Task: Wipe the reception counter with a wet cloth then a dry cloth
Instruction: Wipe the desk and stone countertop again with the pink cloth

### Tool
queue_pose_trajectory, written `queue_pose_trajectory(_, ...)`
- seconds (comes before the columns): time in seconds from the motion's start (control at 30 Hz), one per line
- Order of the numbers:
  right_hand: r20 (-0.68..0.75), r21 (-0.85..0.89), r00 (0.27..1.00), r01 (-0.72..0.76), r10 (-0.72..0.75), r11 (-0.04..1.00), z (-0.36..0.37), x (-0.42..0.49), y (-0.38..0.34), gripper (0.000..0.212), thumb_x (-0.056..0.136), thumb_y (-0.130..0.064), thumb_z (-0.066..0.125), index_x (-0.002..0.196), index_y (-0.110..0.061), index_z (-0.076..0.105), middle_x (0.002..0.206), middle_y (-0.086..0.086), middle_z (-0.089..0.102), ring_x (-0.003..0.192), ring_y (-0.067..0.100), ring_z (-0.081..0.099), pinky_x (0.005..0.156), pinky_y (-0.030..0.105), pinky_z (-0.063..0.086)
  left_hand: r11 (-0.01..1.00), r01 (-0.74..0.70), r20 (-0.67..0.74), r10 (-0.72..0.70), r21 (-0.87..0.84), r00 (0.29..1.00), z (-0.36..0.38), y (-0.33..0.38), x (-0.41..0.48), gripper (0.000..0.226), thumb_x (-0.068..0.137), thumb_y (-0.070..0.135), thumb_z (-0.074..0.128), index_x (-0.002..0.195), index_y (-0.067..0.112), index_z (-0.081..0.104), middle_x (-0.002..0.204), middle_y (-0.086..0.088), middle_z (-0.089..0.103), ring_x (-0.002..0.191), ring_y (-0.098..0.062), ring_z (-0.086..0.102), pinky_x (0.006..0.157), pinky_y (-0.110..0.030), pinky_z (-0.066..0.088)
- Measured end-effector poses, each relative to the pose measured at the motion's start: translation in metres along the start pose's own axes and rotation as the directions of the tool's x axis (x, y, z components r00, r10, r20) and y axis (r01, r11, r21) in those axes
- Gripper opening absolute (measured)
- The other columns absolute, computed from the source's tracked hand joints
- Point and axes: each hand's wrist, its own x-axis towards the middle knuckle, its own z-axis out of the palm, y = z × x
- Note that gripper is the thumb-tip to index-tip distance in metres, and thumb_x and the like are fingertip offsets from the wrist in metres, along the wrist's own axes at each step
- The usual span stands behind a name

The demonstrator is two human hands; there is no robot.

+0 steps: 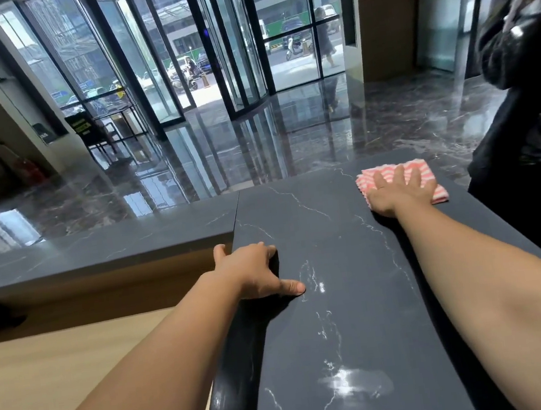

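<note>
The pink-and-white striped cloth [440,192] lies flat at the far right end of the dark veined counter [325,300], close to its outer edge. Your right hand [400,194] presses down on it with straight, spread fingers, palm flat, gripping nothing. Whether this cloth is the wet one or the dry one cannot be told from here.

For a good pass, put the pressure through the whole palm so the cloth does not bunch under your fingertips. Draw it toward you in long, overlapping lanes rather than short scrubs. Run one lane right along the right edge, since the cloth sits close to it and could slip off.

Nearer you, a glossy patch [352,384] shines on the stone. It may be moisture or only glare, so take the stroke through it either way.

Your left hand [253,270] rests on the counter's left edge, fingers loosely bent, thumb lying on top and holding nothing. Use it as a brace, and lift it when the cloth reaches that strip so nothing is missed beneath it.

A lower grey ledge [97,246] joins the counter on the left and probably needs its own pass. A person in dark clothes [520,89] stands just beside the far right corner, so mind your reach there.
</note>
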Motion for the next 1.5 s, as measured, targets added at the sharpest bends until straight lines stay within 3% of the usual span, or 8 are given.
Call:
queue_pose_trajectory(0.1,0.008,0.009,1.0,0.02,-0.02,1.0,0.006,-0.025,-0.018,0.058,0.101,-0.049,0.015,0.155,-0.035,-0.001,0.163,0.006,-0.014,0.148,0.036,-0.014,0.115,0.058,-0.006,0.999,-0.047,-0.061,0.048,0.017,0.997,0.005,0.003,-0.013,0.089,0.075,0.079,0.051,0.144,0.025,0.036,0.147,0.003,0.04,0.139,-0.018,0.033,0.112,-0.053,0.002)
queue_pose_trajectory(0.3,0.028,0.011,0.986,0.165,-0.165,0.986,0.022,-0.085,-0.072,0.059,0.102,-0.049,0.015,0.155,-0.034,-0.003,0.162,0.008,-0.015,0.147,0.038,-0.016,0.114,0.06,-0.009,0.999,-0.052,-0.043,0.051,-0.004,0.998,0.012,0.0,-0.046,0.086,0.078,0.076,0.05,0.146,0.027,0.033,0.149,0.003,0.039,0.141,-0.019,0.03,0.111,-0.053,0.003)
queue_pose_trajectory(0.57,0.096,-0.02,0.937,0.34,-0.337,0.94,0.027,-0.128,-0.087,0.058,0.102,-0.051,0.016,0.155,-0.037,-0.001,0.163,0.004,-0.015,0.148,0.032,-0.015,0.116,0.056,-0.006,1.0,-0.003,-0.005,0.003,-0.011,1.0,0.025,-0.001,-0.075,0.081,0.075,0.078,0.052,0.14,0.029,0.042,0.139,0.007,0.051,0.133,-0.02,0.041,0.108,-0.051,0.008)
queue_pose_trajectory(0.67,0.083,-0.01,0.948,0.309,-0.307,0.951,0.02,-0.123,-0.061,0.057,0.101,-0.052,0.015,0.155,-0.038,0.0,0.163,0.002,-0.013,0.149,0.029,-0.014,0.117,0.054,-0.005,1.0,0.002,-0.009,-0.002,-0.003,1.0,0.025,0.002,-0.078,0.082,0.076,0.077,0.051,0.142,0.03,0.04,0.144,0.007,0.046,0.136,-0.02,0.038,0.108,-0.051,0.008)
queue_pose_trajectory(0.93,0.008,0.01,0.999,0.052,-0.052,0.999,0.002,-0.085,0.035,0.058,0.101,-0.05,0.018,0.155,-0.039,0.002,0.163,0.0,-0.011,0.149,0.028,-0.012,0.118,0.053,-0.005,1.0,0.02,0.016,-0.019,-0.022,1.0,0.026,0.001,-0.074,0.093,0.074,0.078,0.053,0.149,0.03,0.03,0.156,0.008,0.029,0.143,-0.019,0.028,0.111,-0.051,0.004)
queue_pose_trajectory(1.17,0.017,0.003,0.999,-0.045,0.045,0.999,0.006,-0.089,0.027,0.058,0.101,-0.048,0.017,0.155,-0.036,-0.001,0.162,0.004,-0.015,0.148,0.035,-0.015,0.116,0.058,-0.009,1.0,-0.002,0.006,0.002,-0.015,1.0,0.031,0.0,-0.077,0.09,0.079,0.075,0.049,0.151,0.028,0.023,0.159,0.005,0.019,0.145,-0.018,0.023,0.112,-0.053,0.001)
queue_pose_trajectory(1.33,0.022,-0.005,0.999,0.025,-0.025,1.0,0.018,-0.128,-0.014,0.06,0.101,-0.05,0.017,0.155,-0.034,-0.003,0.162,0.007,-0.016,0.147,0.038,-0.016,0.114,0.061,-0.009,0.999,-0.035,-0.041,0.034,-0.014,0.999,0.036,0.003,-0.092,0.079,0.086,0.069,0.045,0.15,0.028,0.025,0.158,0.005,0.024,0.147,-0.016,0.017,0.112,-0.055,0.0)
queue_pose_trajectory(1.5,0.064,-0.016,0.975,0.213,-0.211,0.977,0.036,-0.178,-0.069,0.06,0.101,-0.048,0.019,0.155,-0.033,-0.005,0.161,0.009,-0.019,0.146,0.039,-0.02,0.113,0.062,-0.011,1.0,0.004,-0.045,-0.005,-0.028,0.999,0.041,-0.001,-0.118,0.075,0.085,0.071,0.045,0.147,0.029,0.032,0.153,0.005,0.033,0.141,-0.017,0.03,0.111,-0.053,0.005)
